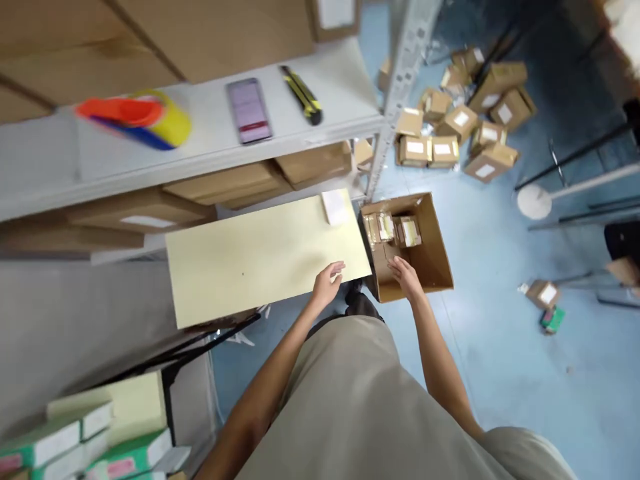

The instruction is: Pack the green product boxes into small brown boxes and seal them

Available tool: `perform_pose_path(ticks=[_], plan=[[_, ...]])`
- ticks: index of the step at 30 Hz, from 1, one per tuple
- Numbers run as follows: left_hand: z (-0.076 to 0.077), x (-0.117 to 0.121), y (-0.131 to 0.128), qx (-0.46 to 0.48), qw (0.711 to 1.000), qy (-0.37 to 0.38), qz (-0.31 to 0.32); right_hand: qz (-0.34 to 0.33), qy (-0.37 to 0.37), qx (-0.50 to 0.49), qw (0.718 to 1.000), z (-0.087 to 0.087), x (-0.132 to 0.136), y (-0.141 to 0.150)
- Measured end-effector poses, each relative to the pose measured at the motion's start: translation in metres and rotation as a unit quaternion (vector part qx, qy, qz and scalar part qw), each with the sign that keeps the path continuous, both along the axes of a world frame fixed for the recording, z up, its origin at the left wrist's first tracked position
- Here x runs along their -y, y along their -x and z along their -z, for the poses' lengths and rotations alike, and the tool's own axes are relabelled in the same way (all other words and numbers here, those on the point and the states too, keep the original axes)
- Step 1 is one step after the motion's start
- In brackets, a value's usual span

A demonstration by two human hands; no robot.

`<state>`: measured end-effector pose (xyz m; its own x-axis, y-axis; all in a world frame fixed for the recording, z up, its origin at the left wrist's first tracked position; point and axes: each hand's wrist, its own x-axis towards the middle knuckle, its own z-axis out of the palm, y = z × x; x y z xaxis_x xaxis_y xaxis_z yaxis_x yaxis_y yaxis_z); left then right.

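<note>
My left hand (327, 285) is over the front edge of a cream-coloured tabletop (250, 257), near its right end. Its fingers are loosely bent, apart from the thumb, with nothing between them. My right hand (407, 279) reaches over the near side of an open cardboard box (435, 257), fingers stretched out and holding nothing. Inside that box, small taped cartons (384, 228) with white labels lie against the far wall. A white slip or label stack (335, 207) rests at the tabletop's far right corner.
A metal shelf (200, 147) behind the tabletop carries a tape dispenser (135, 119), a phone (249, 110) and a yellow-black utility knife (303, 95). Several labelled cartons (443, 150) lie on the blue floor beyond the shelf post (395, 100). Green-white boxes (65, 443) are stacked at lower left.
</note>
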<state>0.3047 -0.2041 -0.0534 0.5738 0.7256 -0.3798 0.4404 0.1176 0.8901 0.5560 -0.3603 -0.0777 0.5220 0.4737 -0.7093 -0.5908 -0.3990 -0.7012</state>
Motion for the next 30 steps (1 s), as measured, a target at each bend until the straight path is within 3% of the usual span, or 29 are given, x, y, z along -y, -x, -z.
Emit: perform_pose_path(ticks=[3,7,11,15,19,23,26,30], plan=[[-0.006,0.014,0.072,0.043,0.989,-0.011,-0.141,-0.104,-0.053,0.012,0.993,-0.03,-0.041,0.045],[-0.01,0.036,0.178,0.096,0.942,-0.021,-0.32,-0.265,-0.125,0.027,0.956,-0.067,-0.101,0.127],[-0.011,0.07,0.285,0.146,0.865,-0.05,-0.477,-0.402,-0.178,0.027,0.898,-0.095,-0.147,0.233],[-0.009,0.117,0.371,0.185,0.78,-0.088,-0.592,-0.509,-0.214,0.006,0.834,-0.108,-0.163,0.348],[-0.003,0.171,0.433,0.203,0.694,-0.107,-0.683,-0.616,-0.211,-0.021,0.758,-0.109,-0.156,0.457],[0.01,0.216,0.476,0.21,0.582,-0.052,-0.784,-0.736,-0.192,-0.042,0.648,-0.107,-0.146,0.548],[0.022,0.235,0.502,0.221,0.49,0.019,-0.843,-0.801,-0.176,-0.043,0.571,-0.101,-0.144,0.604],[0.038,0.245,0.539,0.186,0.373,0.1,-0.903,-0.854,-0.161,-0.034,0.494,-0.084,-0.151,0.68]])
